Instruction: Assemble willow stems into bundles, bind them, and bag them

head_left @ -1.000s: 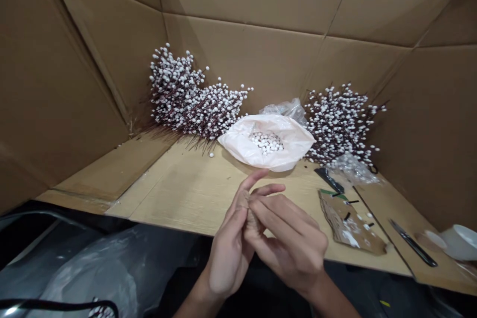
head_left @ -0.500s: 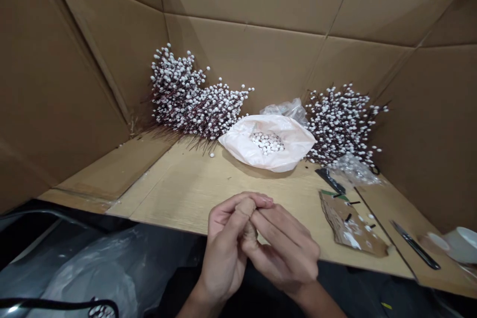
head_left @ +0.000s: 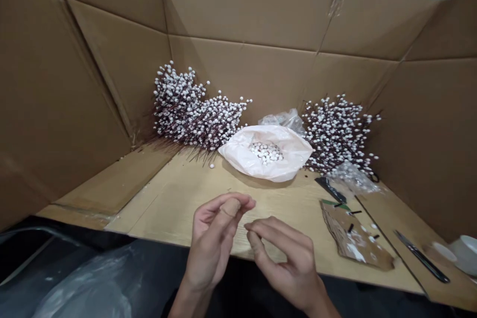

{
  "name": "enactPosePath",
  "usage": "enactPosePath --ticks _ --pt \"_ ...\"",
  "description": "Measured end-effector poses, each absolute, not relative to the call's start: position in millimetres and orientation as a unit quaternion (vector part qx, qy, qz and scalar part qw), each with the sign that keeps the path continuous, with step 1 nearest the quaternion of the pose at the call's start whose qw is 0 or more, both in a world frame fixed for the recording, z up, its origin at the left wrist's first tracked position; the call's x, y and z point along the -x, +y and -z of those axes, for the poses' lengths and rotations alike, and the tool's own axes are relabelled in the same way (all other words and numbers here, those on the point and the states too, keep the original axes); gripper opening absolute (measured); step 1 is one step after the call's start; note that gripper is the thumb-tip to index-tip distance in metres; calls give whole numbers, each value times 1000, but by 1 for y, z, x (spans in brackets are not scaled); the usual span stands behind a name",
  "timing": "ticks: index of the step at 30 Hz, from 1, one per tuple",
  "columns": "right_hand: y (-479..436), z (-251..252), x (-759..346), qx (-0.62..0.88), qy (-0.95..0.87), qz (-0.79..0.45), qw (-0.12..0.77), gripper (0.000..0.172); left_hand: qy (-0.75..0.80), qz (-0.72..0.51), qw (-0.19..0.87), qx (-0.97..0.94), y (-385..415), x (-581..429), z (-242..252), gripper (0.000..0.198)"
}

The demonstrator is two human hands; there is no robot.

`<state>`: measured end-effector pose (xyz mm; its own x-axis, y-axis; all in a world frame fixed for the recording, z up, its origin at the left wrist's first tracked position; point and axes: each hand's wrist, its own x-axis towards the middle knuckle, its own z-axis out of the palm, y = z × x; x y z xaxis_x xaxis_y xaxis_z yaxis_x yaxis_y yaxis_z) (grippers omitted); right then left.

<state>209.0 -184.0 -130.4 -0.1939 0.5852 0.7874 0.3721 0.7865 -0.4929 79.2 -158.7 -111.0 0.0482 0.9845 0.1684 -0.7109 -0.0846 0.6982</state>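
My left hand (head_left: 216,243) is above the front of the table, thumb pressed against curled fingers. A beige covering wraps its thumb tip. My right hand (head_left: 285,261) is a little to the right and lower, thumb and fingertips pinched together. A small gap separates the two hands. Anything between either set of fingers is too small or hidden to name. Beyond them stands an open white plastic bag (head_left: 238,153) with many small white balls (head_left: 267,153) inside. One loose white ball (head_left: 212,166) lies left of the bag.
Dark-red stems with white berries lie in bunches at the back left (head_left: 182,109) and back right (head_left: 337,134). On the right are a glue-smeared cardboard piece (head_left: 367,251) with black sticks, a craft knife (head_left: 423,257) and a white cup (head_left: 465,253). Cardboard walls (head_left: 242,15) surround the table.
My hands were touching over each other; now they are apart, the left having shifted left and the right lowered slightly. The view has tilted up a little.
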Motion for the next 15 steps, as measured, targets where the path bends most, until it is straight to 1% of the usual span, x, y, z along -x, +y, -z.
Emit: enactPosePath --ticks 3,6,9,15 --pt "-185 130 -211 333 -756 -121 550 22 206 -660 634 -347 -155 -74 111 12" --pt "-186 129 -211 345 -756 -144 538 20 202 -649 640 -359 -152 -71 109 9" --pt "-187 130 -211 346 -765 -155 522 19 207 -640 653 -348 -149 -70 104 13" --pt "-189 129 -211 344 -761 -154 528 18 199 -626 672 -341 -148 -68 93 19"
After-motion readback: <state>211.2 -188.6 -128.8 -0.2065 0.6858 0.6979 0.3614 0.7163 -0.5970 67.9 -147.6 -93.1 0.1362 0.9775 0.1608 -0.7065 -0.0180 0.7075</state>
